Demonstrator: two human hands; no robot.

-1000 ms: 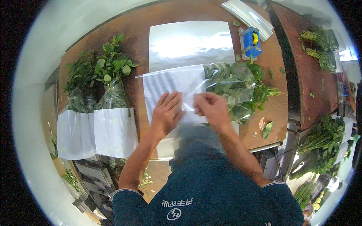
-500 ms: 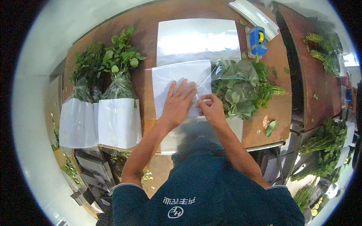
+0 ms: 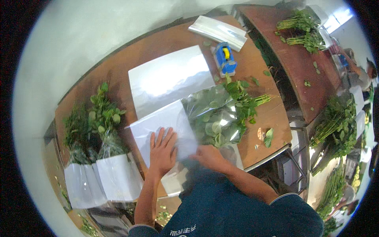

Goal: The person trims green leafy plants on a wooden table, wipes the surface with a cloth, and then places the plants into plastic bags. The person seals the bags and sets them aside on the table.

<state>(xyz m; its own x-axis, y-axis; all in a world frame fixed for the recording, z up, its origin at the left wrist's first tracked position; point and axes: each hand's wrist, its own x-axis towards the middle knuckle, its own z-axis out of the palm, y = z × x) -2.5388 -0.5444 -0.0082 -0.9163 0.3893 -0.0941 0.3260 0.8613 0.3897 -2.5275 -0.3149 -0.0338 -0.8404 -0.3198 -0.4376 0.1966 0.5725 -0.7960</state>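
Head view: the left hand [image 3: 162,153] lies flat, fingers spread, on a white wrapping sheet [image 3: 160,117] at the middle of the brown desk [image 3: 92,77]. At the sheet's near right corner the right hand [image 3: 211,158] has its fingers curled; blur hides whether they pinch the edge. Leafy green stems [image 3: 215,132] in clear film extend rightward from the sheet. Beyond lie a shiny film sheet [image 3: 169,75], partly covered by the wrap, a blue tape dispenser [image 3: 226,63] and folded clear film [image 3: 217,33]. Wrapped bunches [image 3: 118,177] crowd the left side; a loose leaf [image 3: 269,138] lies at right.
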